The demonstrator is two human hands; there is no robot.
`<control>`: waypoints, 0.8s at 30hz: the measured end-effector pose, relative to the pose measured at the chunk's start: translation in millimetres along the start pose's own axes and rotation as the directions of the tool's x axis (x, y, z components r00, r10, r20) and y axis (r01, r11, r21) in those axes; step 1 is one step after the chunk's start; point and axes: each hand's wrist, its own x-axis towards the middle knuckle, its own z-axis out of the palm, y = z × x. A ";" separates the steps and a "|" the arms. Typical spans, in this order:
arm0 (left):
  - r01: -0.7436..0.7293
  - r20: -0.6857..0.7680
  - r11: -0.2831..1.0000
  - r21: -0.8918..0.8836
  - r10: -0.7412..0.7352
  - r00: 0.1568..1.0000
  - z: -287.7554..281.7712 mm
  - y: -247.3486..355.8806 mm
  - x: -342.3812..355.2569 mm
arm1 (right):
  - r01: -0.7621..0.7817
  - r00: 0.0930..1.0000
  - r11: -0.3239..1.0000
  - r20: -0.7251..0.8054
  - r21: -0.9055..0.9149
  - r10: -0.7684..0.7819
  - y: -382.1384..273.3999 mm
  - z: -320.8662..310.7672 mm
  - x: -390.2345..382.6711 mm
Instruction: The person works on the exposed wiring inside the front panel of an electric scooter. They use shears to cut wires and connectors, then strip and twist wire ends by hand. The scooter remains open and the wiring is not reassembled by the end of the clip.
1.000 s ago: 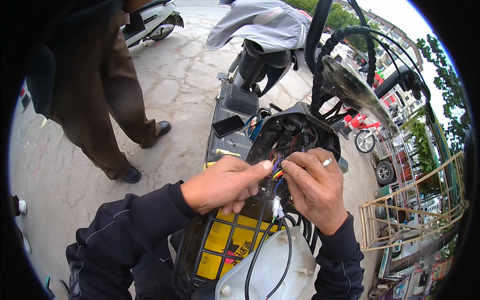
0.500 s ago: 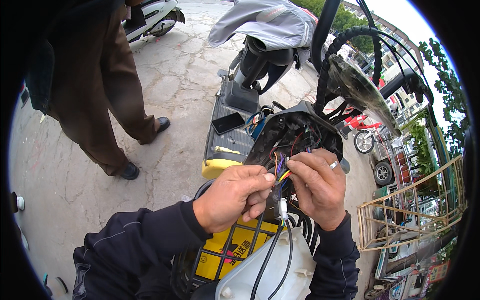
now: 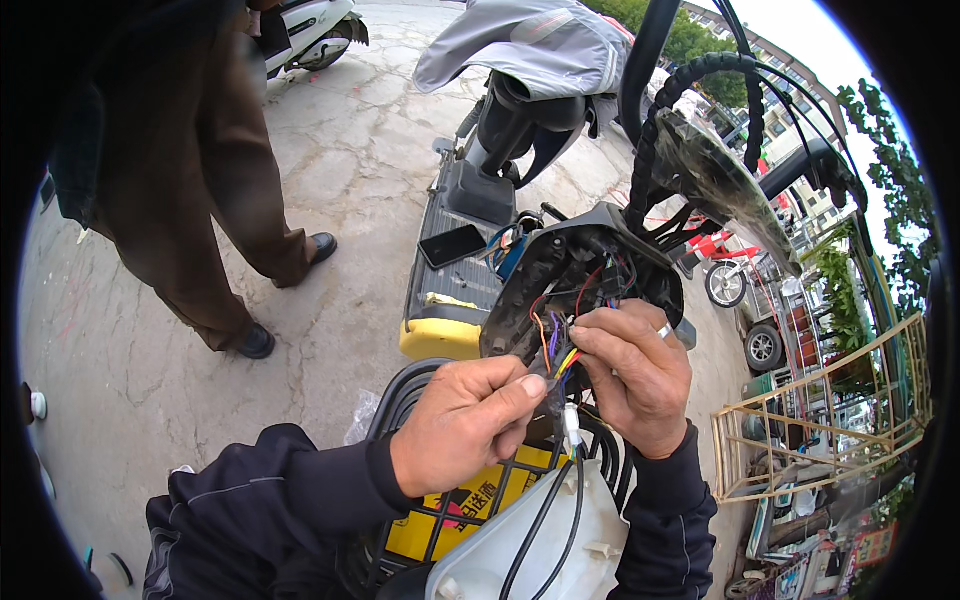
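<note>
A bunch of coloured wires point(image 3: 565, 363), yellow, red, purple and orange among them, hangs between two bare hands at the mouth of an open dark housing point(image 3: 512, 312) beneath a scooter's handlebars. The left hand point(image 3: 465, 425) has its grip closed on the bunch, thumb pressed to forefinger; the right hand point(image 3: 637, 372), a ring on one finger, pinches the wires from the other side, its fingertips together. Which strands each grip has cannot be told. Just below, a white connector point(image 3: 572, 425) joins black cables point(image 3: 580, 500) that run down over a pale plastic panel point(image 3: 510, 545), beside a yellow sheet point(image 3: 420, 537) under black bars. A phone point(image 3: 452, 246) lies on the ribbed footboard point(image 3: 478, 290); at left stands a person in brown trousers point(image 3: 235, 190).
</note>
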 end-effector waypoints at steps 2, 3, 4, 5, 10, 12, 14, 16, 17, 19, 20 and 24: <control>-0.043 0.002 0.996 0.077 0.043 0.999 -3.2 -1.0 -1.2 | 0.001 1.000 1.000 0.013 0.014 -0.001 0.3 0.1 -0.5; -0.065 -0.006 0.987 0.144 0.067 0.998 -4.0 -2.0 -1.7 | 0.001 1.000 1.000 0.016 0.020 -0.001 0.5 0.2 -0.7; -0.102 -0.010 0.974 0.202 0.106 0.994 -4.2 -3.1 -1.9 | 0.008 1.000 1.000 0.018 0.012 -0.009 0.5 -0.3 -0.7; -0.112 -0.016 0.957 0.266 0.121 0.993 -4.8 -3.8 -1.5 | 0.015 1.000 1.000 0.018 0.003 -0.015 0.0 -0.8 -0.9; -0.004 0.019 0.967 0.255 -0.001 1.000 -12.7 2.5 9.7 | 0.017 0.998 0.999 0.068 -0.048 -0.014 -3.5 -5.6 -1.1; 0.076 0.050 0.984 0.160 -0.085 0.995 -15.7 7.0 17.3 | 0.022 0.998 0.998 0.067 -0.053 -0.018 -3.9 -6.9 -0.8; 0.229 0.098 0.973 0.003 -0.228 0.969 -18.1 10.3 26.2 | 0.037 0.998 0.998 0.060 -0.058 -0.033 -4.0 -7.6 -0.6; 0.287 0.156 0.956 -0.059 -0.275 0.949 -17.9 10.5 32.5 | 0.031 0.998 0.998 0.064 -0.053 -0.027 -4.3 -8.0 -0.3; 0.289 0.155 0.955 -0.062 -0.277 0.948 -17.9 10.2 33.3 | 0.026 0.998 0.998 0.064 -0.052 -0.023 -4.6 -8.3 0.0; 0.299 0.156 0.952 -0.062 -0.287 0.945 -18.1 9.7 33.6 | 0.010 0.996 0.999 0.087 -0.042 -0.007 -5.9 -9.1 1.0; 0.270 0.149 0.961 -0.058 -0.259 0.954 -18.5 9.8 32.4 | 0.006 0.996 0.999 0.091 -0.033 -0.003 -6.7 -9.5 1.9; -0.190 0.014 0.917 0.350 0.197 0.980 -18.5 11.8 21.8 | -0.021 0.995 0.999 0.093 -0.024 0.023 -10.1 -12.8 6.2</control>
